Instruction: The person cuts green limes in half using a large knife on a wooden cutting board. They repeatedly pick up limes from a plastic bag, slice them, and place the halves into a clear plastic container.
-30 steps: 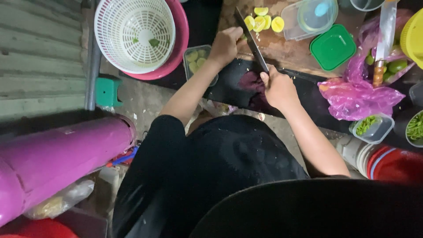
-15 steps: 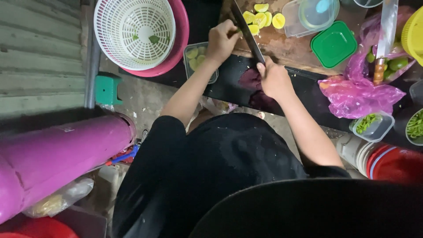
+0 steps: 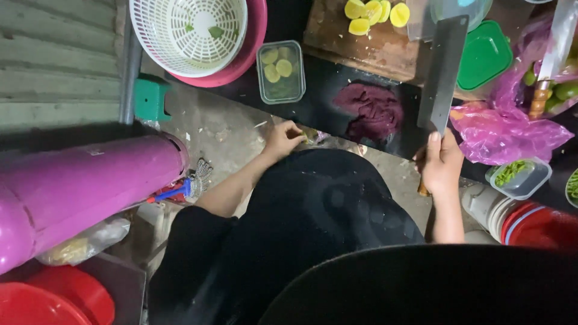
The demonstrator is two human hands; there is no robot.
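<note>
right hand [image 3: 441, 165] clenched on the handle of a cleaver [image 3: 444, 75], blade raised toward 12 o'clock. left hand [image 3: 283, 138] pinching a small scrap [image 3: 311, 136] at the desk [image 3: 325, 90] edge. purple mash [image 3: 370, 111] on the dark board at 10 o'clock of the right hand; clear tub of lime slices [image 3: 280, 71] at 12 o'clock of the left.

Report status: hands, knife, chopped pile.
Right hand grips cleaver, blade raised. Left hand pinches scrap off board edge. Purple pile lies untouched. Nothing obstructing.
</note>
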